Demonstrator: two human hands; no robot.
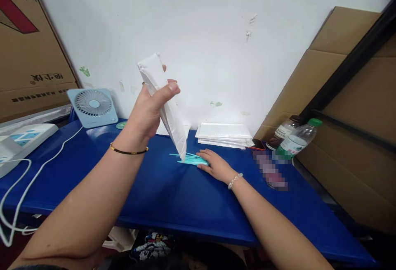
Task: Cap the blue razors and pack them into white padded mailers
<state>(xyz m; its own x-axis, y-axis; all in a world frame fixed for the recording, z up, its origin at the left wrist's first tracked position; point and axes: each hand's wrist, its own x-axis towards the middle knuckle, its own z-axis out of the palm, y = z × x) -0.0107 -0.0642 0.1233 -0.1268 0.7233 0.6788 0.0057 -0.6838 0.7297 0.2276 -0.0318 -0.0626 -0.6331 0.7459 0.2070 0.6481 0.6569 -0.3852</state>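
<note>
My left hand is raised above the table, its fingers closed round a long, narrow white packet. The packet is tilted, with its wide end up by the wall and its lower tip just above or touching some thin turquoise strips. Those strips lie in a loose bunch on the blue tabletop. My right hand rests low on the table, with thumb and fingers closed about the right end of the bunch. The palm hides that end of the strips. What the packet contains cannot be seen.
Behind my hands, a stack of flat white envelopes lies against the wall. A blue fan and a white power strip with cables are at left. Two bottles and cardboard stand at right.
</note>
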